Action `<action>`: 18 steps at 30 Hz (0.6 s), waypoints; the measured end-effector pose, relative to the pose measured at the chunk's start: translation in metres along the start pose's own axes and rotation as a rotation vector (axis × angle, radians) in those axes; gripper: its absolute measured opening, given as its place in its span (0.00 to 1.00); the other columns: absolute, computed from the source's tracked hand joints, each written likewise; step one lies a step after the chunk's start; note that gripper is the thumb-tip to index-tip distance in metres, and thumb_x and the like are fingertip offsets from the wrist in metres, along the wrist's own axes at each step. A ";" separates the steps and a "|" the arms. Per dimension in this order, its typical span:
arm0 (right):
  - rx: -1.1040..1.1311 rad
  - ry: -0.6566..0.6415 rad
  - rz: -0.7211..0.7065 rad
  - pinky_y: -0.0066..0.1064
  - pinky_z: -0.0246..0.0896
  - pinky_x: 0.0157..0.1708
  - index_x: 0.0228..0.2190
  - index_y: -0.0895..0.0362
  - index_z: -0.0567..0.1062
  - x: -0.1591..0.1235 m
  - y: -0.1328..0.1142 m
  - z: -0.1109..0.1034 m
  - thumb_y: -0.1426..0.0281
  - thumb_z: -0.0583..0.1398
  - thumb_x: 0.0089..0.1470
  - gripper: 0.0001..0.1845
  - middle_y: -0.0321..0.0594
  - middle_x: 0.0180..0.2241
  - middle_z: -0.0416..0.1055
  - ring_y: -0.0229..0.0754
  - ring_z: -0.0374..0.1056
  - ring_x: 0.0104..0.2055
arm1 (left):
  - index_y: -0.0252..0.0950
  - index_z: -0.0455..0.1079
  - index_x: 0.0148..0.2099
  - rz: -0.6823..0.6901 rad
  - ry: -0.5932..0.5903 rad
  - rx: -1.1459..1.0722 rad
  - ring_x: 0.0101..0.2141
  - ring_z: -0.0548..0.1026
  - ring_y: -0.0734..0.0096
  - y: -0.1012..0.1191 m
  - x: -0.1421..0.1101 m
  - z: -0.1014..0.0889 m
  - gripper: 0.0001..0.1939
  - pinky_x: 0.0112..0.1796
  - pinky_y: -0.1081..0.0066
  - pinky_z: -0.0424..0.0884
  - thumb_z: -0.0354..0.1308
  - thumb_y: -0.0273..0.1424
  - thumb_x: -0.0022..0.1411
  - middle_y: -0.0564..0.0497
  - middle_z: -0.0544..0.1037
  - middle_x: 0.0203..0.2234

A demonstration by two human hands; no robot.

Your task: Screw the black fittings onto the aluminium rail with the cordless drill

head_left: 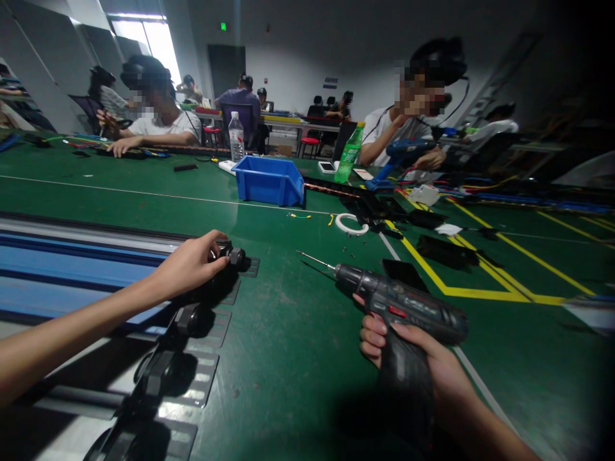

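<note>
My right hand (pixel 408 349) is wrapped round the grip of a black cordless drill (pixel 403 301) with red marks. Its long thin bit (pixel 314 260) points left, over the green tabletop. On the left, my left hand (pixel 196 259) has its thumb and fingers closed on a black fitting (pixel 235 257) at the far corner of a long frame with blue panels (pixel 62 262). The fingertips' far side is partly hidden. More black fittings (pixel 189 318) and slotted grey plates (pixel 204 378) line the end of this frame, nearer to me.
A blue bin (pixel 269 181) stands mid-table, with a water bottle (pixel 236 137) and a green bottle (pixel 350 153) near it. A white ring-shaped coil (pixel 352 224) and black parts (pixel 444 250) lie to the right. Co-workers sit across the table; one holds a blue drill (pixel 401 157).
</note>
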State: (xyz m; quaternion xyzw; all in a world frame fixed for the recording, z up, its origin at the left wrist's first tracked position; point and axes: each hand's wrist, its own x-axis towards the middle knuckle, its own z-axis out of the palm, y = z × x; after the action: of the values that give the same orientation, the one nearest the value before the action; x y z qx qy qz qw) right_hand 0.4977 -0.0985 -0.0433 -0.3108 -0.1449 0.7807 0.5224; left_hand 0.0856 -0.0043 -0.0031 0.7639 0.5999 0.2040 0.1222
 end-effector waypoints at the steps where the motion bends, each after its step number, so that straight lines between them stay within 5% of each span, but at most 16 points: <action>1: 0.002 -0.003 0.002 0.34 0.73 0.31 0.59 0.53 0.68 0.000 0.000 0.000 0.78 0.70 0.47 0.39 0.37 0.31 0.65 0.42 0.67 0.31 | 0.38 0.68 0.58 -0.002 -0.003 -0.005 0.32 0.79 0.61 0.000 0.000 0.000 0.23 0.34 0.66 0.69 0.58 0.43 0.64 0.49 0.81 0.36; 18: -0.021 -0.011 0.002 0.32 0.71 0.31 0.59 0.52 0.66 -0.002 0.001 -0.001 0.76 0.70 0.47 0.39 0.35 0.31 0.63 0.40 0.66 0.31 | 0.39 0.65 0.51 -0.048 -0.055 -0.174 0.34 0.79 0.60 -0.014 0.006 -0.004 0.23 0.34 0.66 0.71 0.61 0.49 0.61 0.49 0.81 0.36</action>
State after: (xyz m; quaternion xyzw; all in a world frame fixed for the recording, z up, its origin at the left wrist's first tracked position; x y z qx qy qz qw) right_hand 0.4980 -0.1013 -0.0439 -0.3120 -0.1559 0.7813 0.5177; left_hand 0.0726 0.0046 -0.0047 0.7410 0.5947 0.2311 0.2093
